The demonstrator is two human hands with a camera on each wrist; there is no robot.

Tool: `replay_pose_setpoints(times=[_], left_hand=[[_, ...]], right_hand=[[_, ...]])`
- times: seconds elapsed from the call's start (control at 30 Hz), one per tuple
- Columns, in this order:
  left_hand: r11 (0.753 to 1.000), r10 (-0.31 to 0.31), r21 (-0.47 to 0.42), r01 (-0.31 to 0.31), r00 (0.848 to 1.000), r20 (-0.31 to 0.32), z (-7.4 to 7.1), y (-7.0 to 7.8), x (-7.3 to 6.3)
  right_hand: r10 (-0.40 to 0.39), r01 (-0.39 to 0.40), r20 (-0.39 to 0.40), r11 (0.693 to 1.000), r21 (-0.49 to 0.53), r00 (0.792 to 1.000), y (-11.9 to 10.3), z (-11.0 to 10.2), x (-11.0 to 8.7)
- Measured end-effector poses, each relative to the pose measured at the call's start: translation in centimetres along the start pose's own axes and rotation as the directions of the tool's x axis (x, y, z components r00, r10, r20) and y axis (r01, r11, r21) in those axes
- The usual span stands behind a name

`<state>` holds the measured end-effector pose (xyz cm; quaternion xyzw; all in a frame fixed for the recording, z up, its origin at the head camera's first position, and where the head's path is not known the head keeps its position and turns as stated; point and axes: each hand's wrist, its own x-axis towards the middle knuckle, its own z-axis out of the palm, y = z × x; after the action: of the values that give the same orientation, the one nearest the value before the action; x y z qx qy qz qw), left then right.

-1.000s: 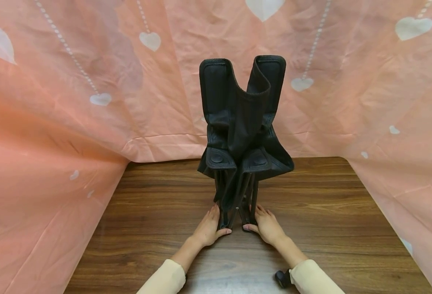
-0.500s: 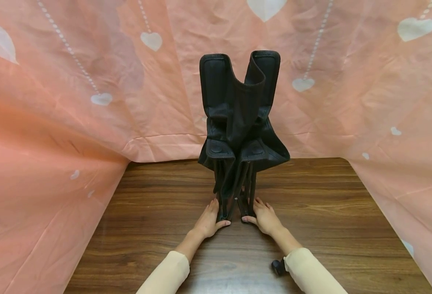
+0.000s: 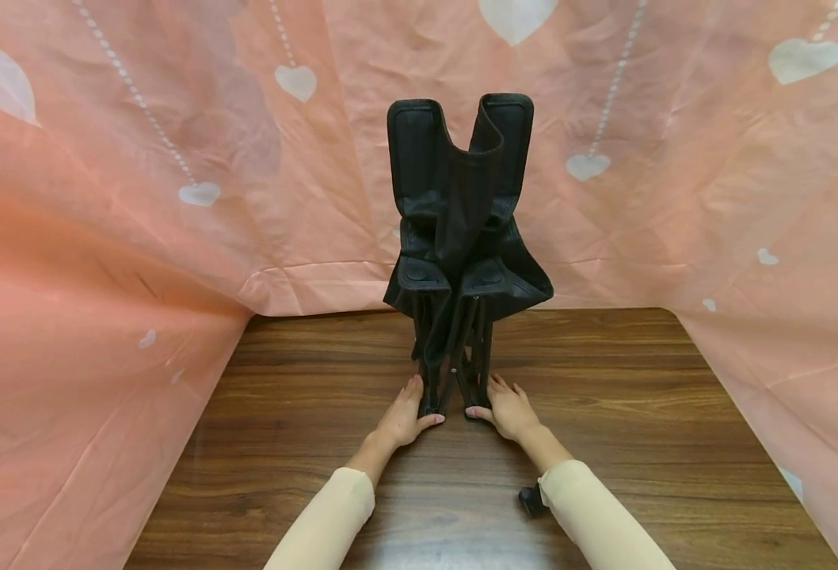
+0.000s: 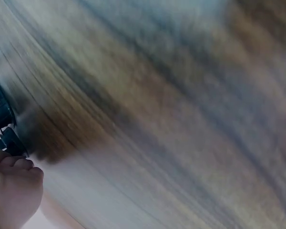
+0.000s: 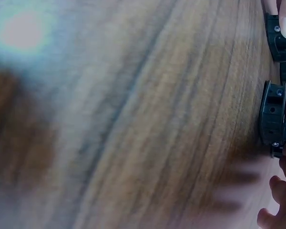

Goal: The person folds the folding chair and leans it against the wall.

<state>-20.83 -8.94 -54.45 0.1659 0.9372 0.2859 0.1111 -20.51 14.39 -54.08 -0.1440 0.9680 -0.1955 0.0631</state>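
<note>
A half-folded camp chair (image 3: 465,206), with black fabric and thin dark legs, stands upright on the wooden tabletop. Two flaps stick up at its top. My left hand (image 3: 401,418) grips the left leg low down, thumb across the front of the foot and fingers along the outer side. On the opposite side my right hand (image 3: 512,412) holds the right leg the same way. Black plastic feet (image 5: 272,114) with small screws show beside my thumbs in the right wrist view. Only part of a foot (image 4: 1,107) appears at the edge of the left wrist view.
The wooden table (image 3: 305,372) is enclosed at the back and both sides by a pink cloth (image 3: 348,198) printed with white hearts. A small black device (image 3: 531,500) sits at the right cuff.
Both hands and the chair have moved away from me toward the back cloth. The chair looks slightly narrower, its right side having shifted left.
</note>
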Motion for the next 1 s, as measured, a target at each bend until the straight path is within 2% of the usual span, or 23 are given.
replay_pose_setpoints(times=[0.17,0.37,0.63,1.0], left_hand=[[0.999,-0.02,0.041,0.019,1.0,0.023,-0.5,0.1,1.2],[0.997,-0.015,0.07,0.013,1.0,0.024,-1.0,0.1,2.3],[0.994,-0.027,0.103,0.024,0.999,0.026,-1.6,-0.2,2.8],[0.996,-0.051,0.076,0.05,0.999,0.016,-1.6,-0.5,3.7]], right_hand=[[0.019,-0.018,0.019,0.999,-0.028,1.0,0.1,-0.4,1.0],[0.034,-0.032,0.032,0.998,-0.046,0.999,0.3,-0.6,2.2],[0.041,-0.04,0.044,0.999,-0.029,0.998,0.2,-0.8,3.3],[0.063,-0.059,0.069,0.997,-0.055,0.996,0.1,-0.9,4.5]])
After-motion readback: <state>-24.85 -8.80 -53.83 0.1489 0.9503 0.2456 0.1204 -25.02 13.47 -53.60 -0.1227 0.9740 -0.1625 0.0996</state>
